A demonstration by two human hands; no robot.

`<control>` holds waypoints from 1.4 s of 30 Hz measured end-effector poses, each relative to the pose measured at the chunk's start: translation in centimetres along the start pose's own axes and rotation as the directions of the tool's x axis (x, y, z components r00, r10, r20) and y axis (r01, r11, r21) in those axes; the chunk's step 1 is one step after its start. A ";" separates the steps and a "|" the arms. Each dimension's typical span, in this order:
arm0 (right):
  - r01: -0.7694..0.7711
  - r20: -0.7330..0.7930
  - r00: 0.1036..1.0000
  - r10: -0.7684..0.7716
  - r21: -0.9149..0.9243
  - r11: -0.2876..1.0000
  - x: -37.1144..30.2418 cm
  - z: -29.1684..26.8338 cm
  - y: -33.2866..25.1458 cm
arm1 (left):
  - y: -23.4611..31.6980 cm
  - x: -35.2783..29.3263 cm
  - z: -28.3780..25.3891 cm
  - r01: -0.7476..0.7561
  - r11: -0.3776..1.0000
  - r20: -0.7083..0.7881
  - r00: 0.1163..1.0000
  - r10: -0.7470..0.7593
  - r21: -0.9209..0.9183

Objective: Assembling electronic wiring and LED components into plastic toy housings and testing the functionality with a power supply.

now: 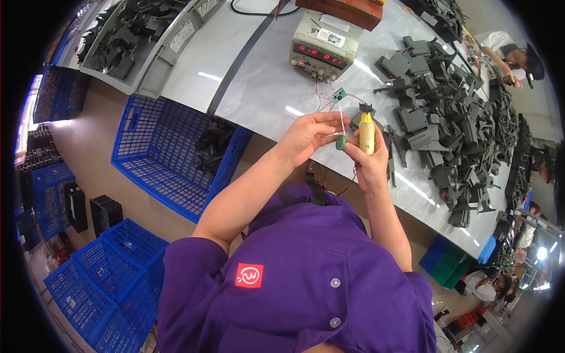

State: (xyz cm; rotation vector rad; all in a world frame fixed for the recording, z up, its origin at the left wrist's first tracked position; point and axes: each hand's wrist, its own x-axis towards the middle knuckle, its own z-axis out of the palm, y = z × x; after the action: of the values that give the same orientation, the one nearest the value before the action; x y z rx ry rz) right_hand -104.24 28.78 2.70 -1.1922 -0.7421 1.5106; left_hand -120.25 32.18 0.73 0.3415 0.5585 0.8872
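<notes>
Left hand [309, 135] is half curled, fingers bunched right by the thin white wire [343, 120] and the little green disc [341, 143]; can't tell if it's really pinching either one. Right hand [372, 167] is wrapped snugly around a pale yellow handheld piece [366, 138], black end pointing away from the body, thumb side by the disc. All of it sits up near the front edge of the table [259, 88].

My guess: the yellow piece is stiff, light, maybe a bit slick, so gripping the barrel makes sense. Wire's floppy; the disc is probably fragile, so I'd hold it by the rim and not yank the wire, since the small circuit board [338, 95] is close by.

Roomwise, the heap of black plastic parts [415, 120] crowds the right, and the power supply [323, 47] sits ahead. Left looks roomier, but mind the table edge, with a blue crate [162, 153] below it.
</notes>
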 end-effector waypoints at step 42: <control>-0.012 0.162 0.986 0.033 -0.131 0.991 -3.4 -2.6 2.8 | -4.6 -2.9 0.6 -0.314 0.916 -0.270 0.931 0.245 -0.249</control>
State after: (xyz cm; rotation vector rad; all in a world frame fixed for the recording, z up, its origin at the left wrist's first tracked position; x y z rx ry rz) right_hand -102.82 24.45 0.38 -1.1843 -0.9517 1.6138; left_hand -118.45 27.10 -0.14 0.0483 0.5951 1.2841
